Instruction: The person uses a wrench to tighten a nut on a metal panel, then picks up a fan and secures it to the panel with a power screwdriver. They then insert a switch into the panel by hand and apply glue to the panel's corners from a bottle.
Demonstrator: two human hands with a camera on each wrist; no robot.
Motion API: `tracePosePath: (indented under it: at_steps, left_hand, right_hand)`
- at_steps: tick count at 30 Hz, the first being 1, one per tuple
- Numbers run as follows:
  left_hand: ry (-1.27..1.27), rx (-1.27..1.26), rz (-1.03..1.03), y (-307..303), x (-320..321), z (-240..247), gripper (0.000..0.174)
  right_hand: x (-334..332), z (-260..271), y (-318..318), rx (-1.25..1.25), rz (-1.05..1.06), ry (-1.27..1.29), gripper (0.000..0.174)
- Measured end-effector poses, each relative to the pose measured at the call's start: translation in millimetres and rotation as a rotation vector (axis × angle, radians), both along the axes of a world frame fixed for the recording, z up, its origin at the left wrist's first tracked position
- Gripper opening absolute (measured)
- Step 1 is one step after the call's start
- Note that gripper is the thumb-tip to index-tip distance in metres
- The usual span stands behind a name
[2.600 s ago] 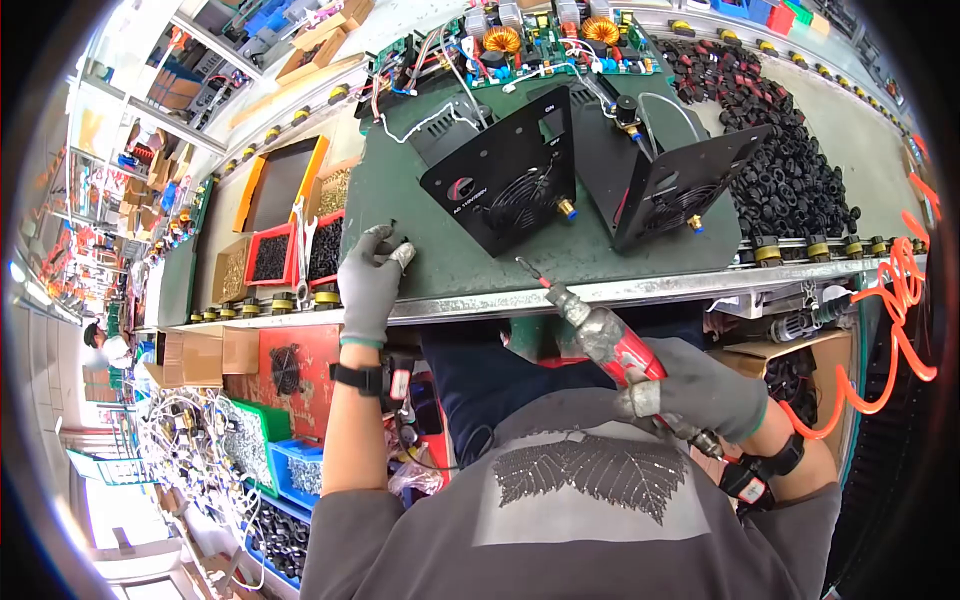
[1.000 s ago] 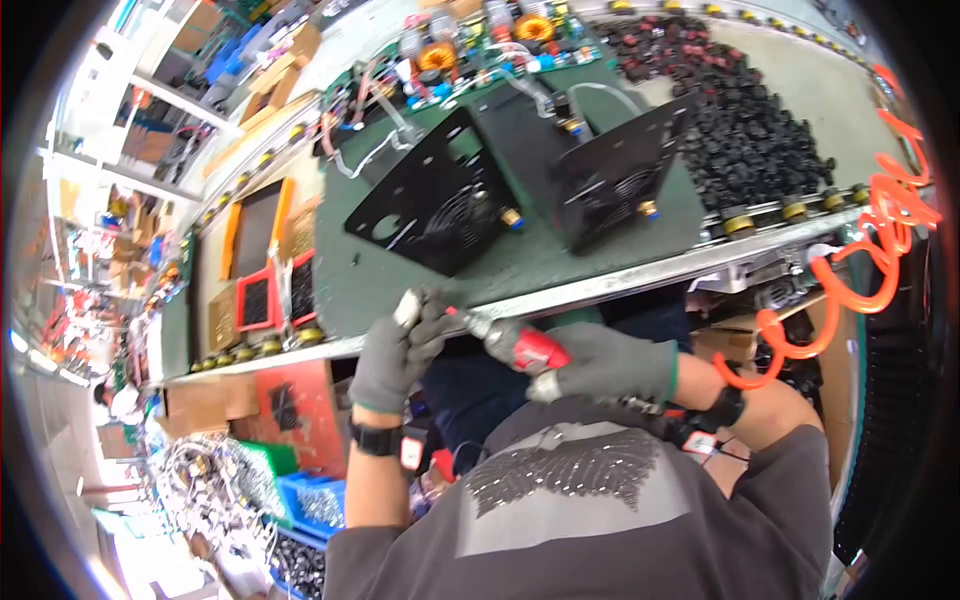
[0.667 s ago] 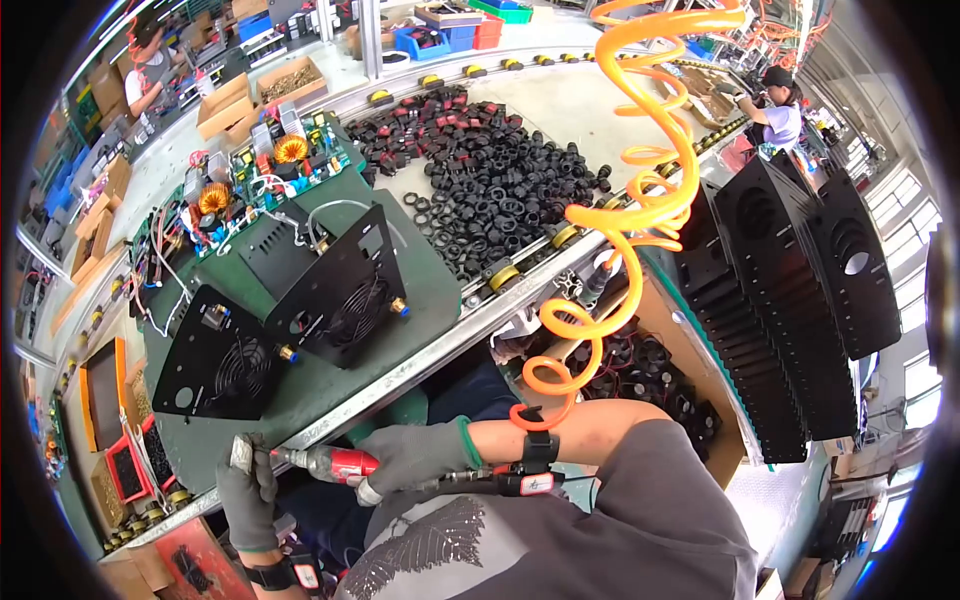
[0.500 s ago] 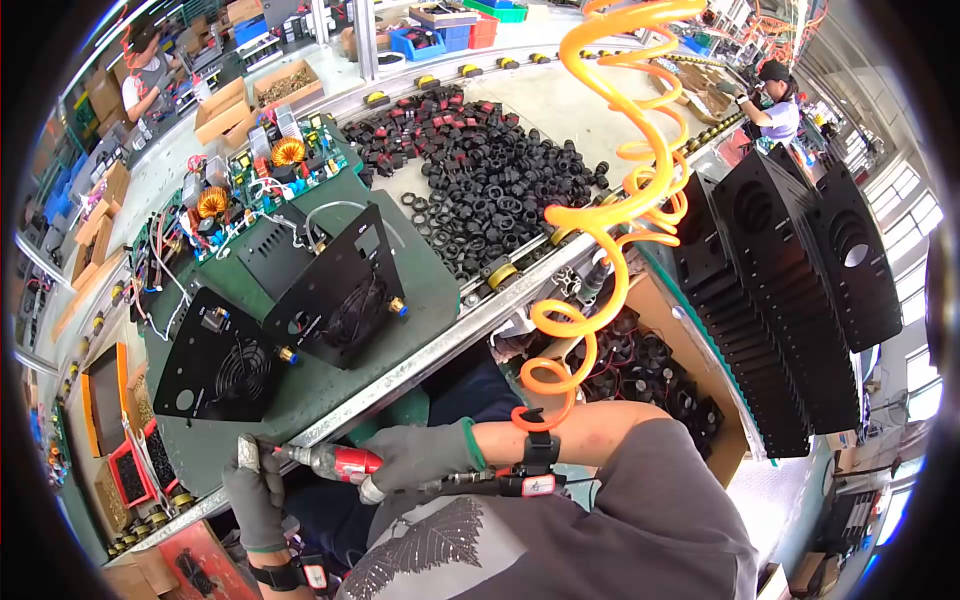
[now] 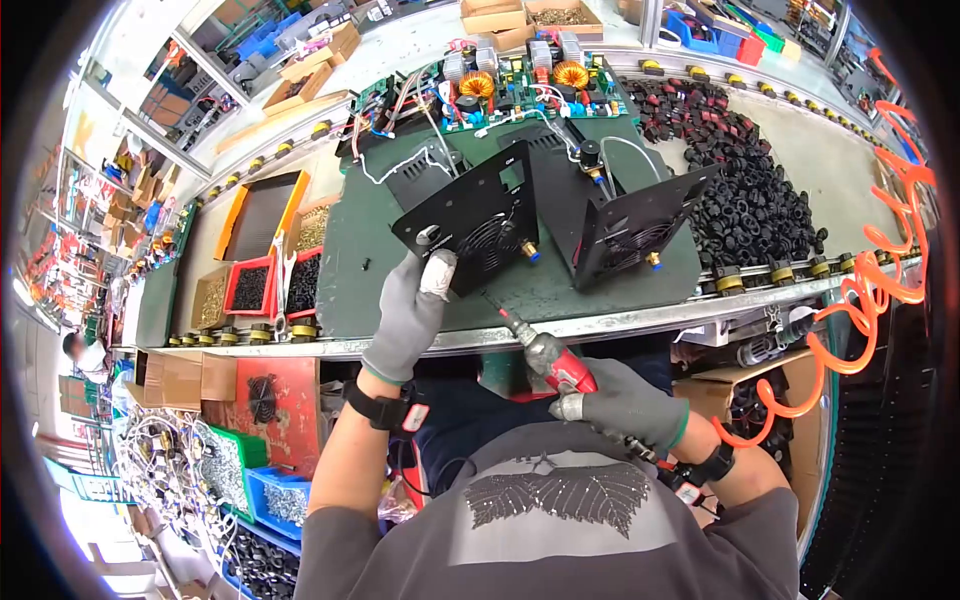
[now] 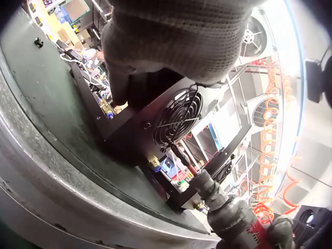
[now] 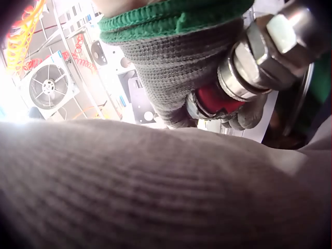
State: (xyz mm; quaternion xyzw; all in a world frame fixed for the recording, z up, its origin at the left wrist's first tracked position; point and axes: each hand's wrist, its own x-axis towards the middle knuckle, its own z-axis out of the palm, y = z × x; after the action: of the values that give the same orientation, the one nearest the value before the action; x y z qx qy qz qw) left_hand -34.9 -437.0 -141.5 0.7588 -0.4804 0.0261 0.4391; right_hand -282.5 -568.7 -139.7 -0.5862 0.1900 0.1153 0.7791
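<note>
In the head view, my gloved left hand (image 5: 402, 318) holds the lower left edge of a black fan panel (image 5: 508, 192), its white-wrapped thumb in front of the face. The panel stands tilted on the green mat (image 5: 350, 300), with a round fan grille and a brass fitting. In the left wrist view the glove (image 6: 176, 36) hides much of that panel (image 6: 137, 124). My right hand (image 5: 637, 405) grips a red and grey air screwdriver (image 5: 560, 365), its bit pointing toward the panel's lower edge. A second fan panel (image 5: 645, 225) stands to the right.
Circuit boards (image 5: 500, 90) with copper coils lie behind the panels. Red trays of black screws (image 5: 250, 288) and a wrench (image 5: 284, 285) sit left. Black plastic rings (image 5: 750, 205) are heaped right. A coiled orange hose (image 5: 860, 320) hangs at right. One small screw (image 5: 366, 264) lies on the mat.
The left hand has moved up from near the screwdriver's tip to the left fan panel. The head view has swung back left. The right hand keeps gripping the screwdriver.
</note>
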Motion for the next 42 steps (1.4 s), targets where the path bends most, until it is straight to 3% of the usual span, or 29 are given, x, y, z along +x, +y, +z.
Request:
tracePosePath:
  at_steps: [1, 5, 10, 16, 18, 19, 21, 24, 26, 28, 30, 31, 35, 38, 39, 40, 42]
  left_hand:
    - [0.000, 0.004, -0.003, 0.8, 0.9, -1.2, 0.045]
    - [-0.014, -0.028, -0.001, 0.3, 0.5, -5.8, 0.044]
    - [0.059, -0.003, -0.007, -2.9, -0.7, -5.0, 0.041]
    - [-0.038, -0.100, 0.017, -4.4, -6.9, -8.8, 0.040]
    - [0.226, 0.101, 0.028, -1.0, -7.6, 1.3, 0.037]
    - [0.220, 0.097, 0.044, 2.9, -1.1, -7.5, 0.037]
    - [0.412, -0.413, -0.022, 14.7, 23.5, -31.2, 0.036]
    - [0.043, 0.176, 0.588, 57.0, 77.3, -32.9, 0.041]
    - [-0.070, 0.307, 0.611, 56.2, 92.2, -38.9, 0.036]
    - [-0.025, 0.226, 0.563, 50.8, 100.1, -52.9, 0.029]
    - [-0.092, 0.374, 0.621, 48.9, 107.0, -58.9, 0.024]
    - [-0.121, 0.377, 0.613, 48.8, 107.6, -61.1, 0.022]
    - [-0.269, 0.419, 0.530, 54.8, 116.3, -65.7, 0.023]
    - [-0.025, 0.280, 0.511, 62.2, 106.1, -58.2, 0.021]
    - [0.180, 0.122, 0.393, 65.9, 101.3, -59.8, 0.024]
    - [0.180, 0.127, 0.393, 69.5, 93.9, -60.7, 0.024]
    - [0.590, 0.108, 0.290, 65.4, 54.6, -43.4, 0.028]
  right_hand:
    - [1.0, 4.9, -0.8, -0.018, 0.017, 0.079, 0.018]
    - [6.7, 3.5, 3.6, 0.071, -0.034, 0.004, 0.017]
    - [16.0, -0.8, 4.9, 0.049, 0.005, 0.055, 0.045]
    - [17.5, -12.7, 9.4, 0.144, 0.033, 0.066, 0.050]
    - [15.3, -7.7, 11.1, 0.138, 0.002, 0.050, 0.043]
    - [15.2, -3.0, 10.1, 0.130, -0.027, 0.032, 0.036]
    - [5.9, 11.3, 5.3, 0.096, 0.009, 0.046, 0.036]
    - [-6.8, 12.3, -0.5, 0.121, 0.039, 0.116, 0.037]
    - [-10.6, 6.8, -1.3, 0.026, 0.071, 0.018, 0.039]
    - [-8.8, -2.3, -0.1, 0.080, 0.066, 0.037, 0.034]
    - [-3.3, -7.9, 4.1, -0.021, 0.072, -0.036, 0.029]
    - [-2.3, 0.9, 1.2, -0.015, 0.099, 0.067, 0.029]
    - [0.1, 1.3, -2.5, -0.077, 0.101, 0.067, 0.030]
    - [2.0, -12.5, -2.2, -0.094, 0.091, -0.010, 0.031]
    - [3.0, -14.4, -2.5, -0.118, 0.094, -0.019, 0.031]
    - [3.8, -15.9, -2.5, -0.142, 0.103, -0.028, 0.032]
    - [5.9, -18.6, -2.3, -0.139, 0.112, -0.030, 0.033]
